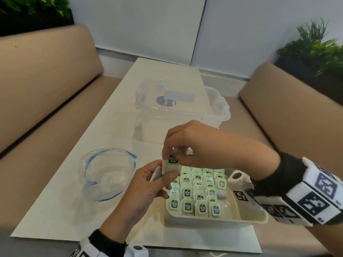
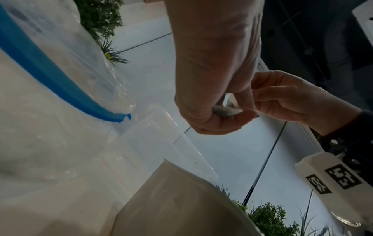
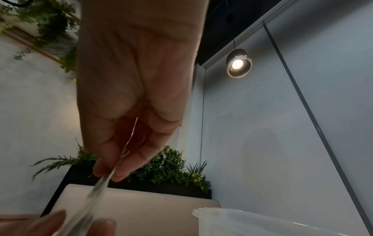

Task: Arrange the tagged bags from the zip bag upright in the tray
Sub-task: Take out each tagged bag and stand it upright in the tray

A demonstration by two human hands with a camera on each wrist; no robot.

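In the head view, my left hand [image 1: 163, 178] holds a white tea bag [image 1: 171, 168] just left of the tray's far corner, with a second bag [image 1: 155, 175] tucked against its thumb. My right hand [image 1: 175, 152] pinches the top of the white bag at its green tag [image 1: 173, 160]. The cream tray [image 1: 246, 217] holds several tagged bags [image 1: 187, 192] standing upright in rows. The clear zip bag [image 1: 105, 175] with a blue seal lies open to the left. In the right wrist view, my fingertips [image 3: 119, 173] pinch the bag edge-on [image 3: 98, 186].
A clear lidded plastic box [image 1: 176, 108] stands behind the tray on the white table [image 1: 55, 210]. Tan bench seats [image 1: 46, 80] flank the table. The right part of the tray floor [image 1: 248, 210] is bare. Plants [image 1: 315, 49] sit behind the benches.
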